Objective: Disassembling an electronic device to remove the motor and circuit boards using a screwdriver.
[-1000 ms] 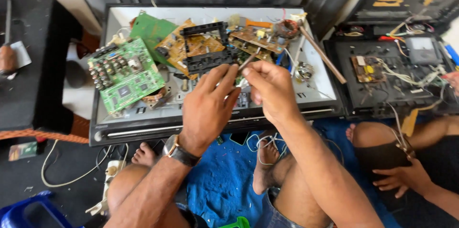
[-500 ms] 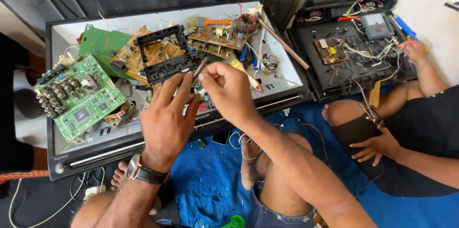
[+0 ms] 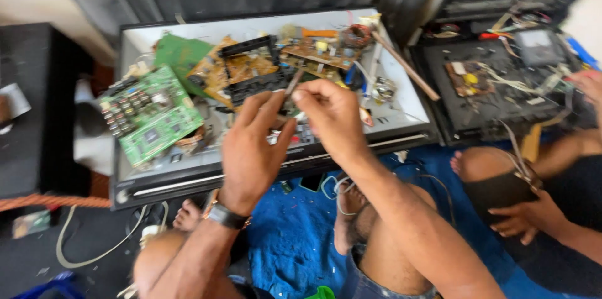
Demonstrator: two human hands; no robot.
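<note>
Pinched in the right hand, a thin tool, tip angled down toward the brown board for reach. Left hand loosely curled just beside, holding nothing visible (blurred). Green board left of the brown one.

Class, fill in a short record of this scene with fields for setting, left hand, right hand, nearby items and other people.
setting: opened flat panel lying on the floor, blue cloth beneath
left hand: left hand raised over the panel, wristwatch on the wrist
right hand: right hand pinching a thin tool
nearby items: green circuit board, brown boards
other people: a co-worker's hand resting on a knee
</note>
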